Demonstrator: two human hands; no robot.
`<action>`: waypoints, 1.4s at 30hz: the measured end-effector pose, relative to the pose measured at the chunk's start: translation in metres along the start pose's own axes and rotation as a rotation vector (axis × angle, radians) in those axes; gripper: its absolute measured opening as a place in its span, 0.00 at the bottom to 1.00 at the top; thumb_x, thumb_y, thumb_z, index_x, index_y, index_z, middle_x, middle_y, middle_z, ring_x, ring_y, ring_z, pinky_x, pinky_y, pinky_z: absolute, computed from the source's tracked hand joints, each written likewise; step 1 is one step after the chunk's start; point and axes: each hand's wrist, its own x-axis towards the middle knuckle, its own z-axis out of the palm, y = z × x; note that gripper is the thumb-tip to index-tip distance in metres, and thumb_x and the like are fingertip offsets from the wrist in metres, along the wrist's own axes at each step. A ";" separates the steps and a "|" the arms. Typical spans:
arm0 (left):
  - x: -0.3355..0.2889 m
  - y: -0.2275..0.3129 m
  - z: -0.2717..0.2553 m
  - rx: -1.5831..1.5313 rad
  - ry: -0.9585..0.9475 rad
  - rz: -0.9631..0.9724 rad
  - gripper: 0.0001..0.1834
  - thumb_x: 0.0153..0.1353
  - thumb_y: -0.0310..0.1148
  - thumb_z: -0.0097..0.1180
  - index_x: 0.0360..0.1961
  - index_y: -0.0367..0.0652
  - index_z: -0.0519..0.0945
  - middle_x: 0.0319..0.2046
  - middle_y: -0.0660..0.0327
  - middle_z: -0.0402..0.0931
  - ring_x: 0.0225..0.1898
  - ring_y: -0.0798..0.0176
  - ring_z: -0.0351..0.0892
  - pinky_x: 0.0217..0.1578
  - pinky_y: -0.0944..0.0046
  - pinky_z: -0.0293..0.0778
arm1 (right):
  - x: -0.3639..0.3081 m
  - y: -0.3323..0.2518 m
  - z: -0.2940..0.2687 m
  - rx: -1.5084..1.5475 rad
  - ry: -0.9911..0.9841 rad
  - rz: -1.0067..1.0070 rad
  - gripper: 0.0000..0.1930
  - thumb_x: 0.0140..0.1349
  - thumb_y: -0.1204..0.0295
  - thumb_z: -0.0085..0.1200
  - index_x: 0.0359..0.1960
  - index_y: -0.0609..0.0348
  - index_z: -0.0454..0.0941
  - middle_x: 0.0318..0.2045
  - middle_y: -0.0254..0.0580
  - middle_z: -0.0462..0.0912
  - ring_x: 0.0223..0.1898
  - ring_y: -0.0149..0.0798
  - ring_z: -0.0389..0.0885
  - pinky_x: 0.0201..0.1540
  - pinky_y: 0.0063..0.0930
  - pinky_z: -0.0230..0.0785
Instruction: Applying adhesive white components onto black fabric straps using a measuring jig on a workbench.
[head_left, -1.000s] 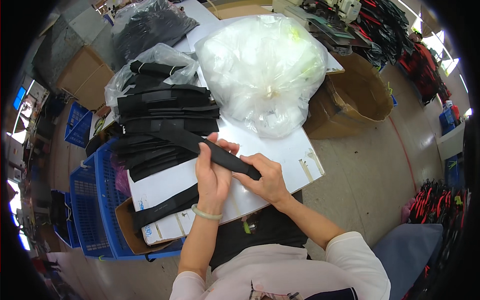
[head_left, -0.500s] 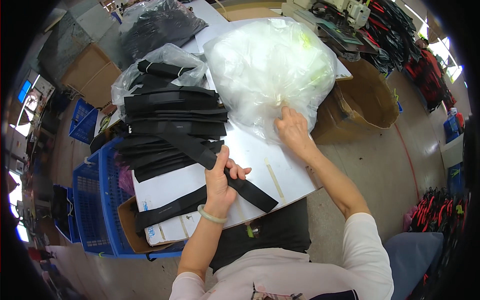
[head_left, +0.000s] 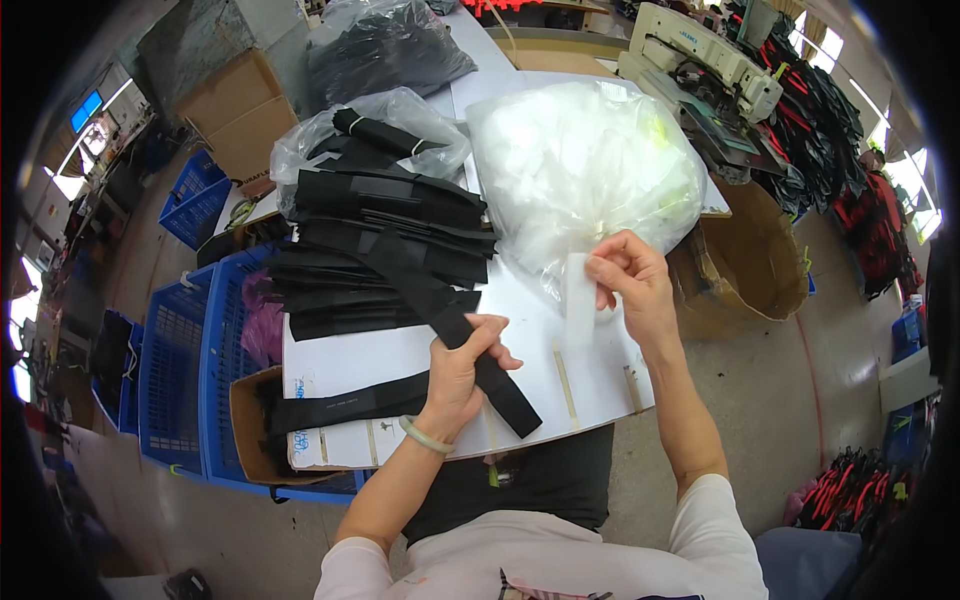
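Note:
My left hand (head_left: 462, 372) grips a long black fabric strip (head_left: 415, 285), thumb on top, so that it slants across the table's near half. Between the thumb and fingers of my right hand (head_left: 637, 285) hangs a translucent white strip (head_left: 578, 305), just in front of a big clear plastic bag (head_left: 585, 165) stuffed with white pieces. Stacks of black strips (head_left: 390, 205) lie to the left of the bag. Below them, another black strip (head_left: 345, 408) rests along the table's near left edge. The strips lie on a white table (head_left: 530, 340) with short tape marks.
Blue plastic crates (head_left: 180, 375) and a small cardboard box (head_left: 250, 430) stand against the table's left side. To the right is an open carton (head_left: 745, 255). A sewing machine (head_left: 710, 65) sits at the far right, and a bag of dark material (head_left: 385, 60) at the back.
My right hand has come away from the bag's gathered mouth, and a white strip now shows in its fingers. The left hand still holds the black strip. The whole view has shifted slightly.

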 end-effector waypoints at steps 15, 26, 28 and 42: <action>-0.022 -0.002 -0.006 0.070 -0.012 0.230 0.10 0.59 0.22 0.56 0.41 0.31 0.74 0.24 0.54 0.76 0.22 0.60 0.78 0.29 0.60 0.81 | -0.044 0.021 0.073 -0.213 -0.090 -0.008 0.06 0.56 0.77 0.63 0.32 0.65 0.81 0.28 0.36 0.82 0.30 0.26 0.79 0.35 0.20 0.71; -0.028 0.003 -0.002 0.044 -0.036 0.273 0.15 0.57 0.24 0.61 0.45 0.27 0.77 0.26 0.57 0.78 0.23 0.66 0.77 0.28 0.68 0.76 | -0.056 0.007 0.077 -0.505 -0.115 -0.457 0.06 0.51 0.78 0.64 0.31 0.63 0.82 0.25 0.41 0.82 0.27 0.38 0.81 0.30 0.27 0.71; -0.030 0.003 0.002 0.057 -0.041 0.290 0.15 0.57 0.24 0.61 0.44 0.27 0.78 0.25 0.58 0.78 0.22 0.68 0.76 0.26 0.69 0.74 | -0.057 0.006 0.077 -0.554 -0.122 -0.538 0.06 0.51 0.78 0.64 0.31 0.63 0.81 0.23 0.41 0.81 0.25 0.38 0.80 0.28 0.26 0.70; -0.053 0.006 0.001 0.168 0.046 0.352 0.06 0.56 0.23 0.62 0.33 0.33 0.77 0.23 0.60 0.77 0.20 0.68 0.75 0.23 0.70 0.73 | -0.076 0.006 0.084 -0.076 -0.248 0.023 0.11 0.53 0.73 0.67 0.34 0.65 0.80 0.24 0.37 0.81 0.27 0.27 0.76 0.33 0.23 0.70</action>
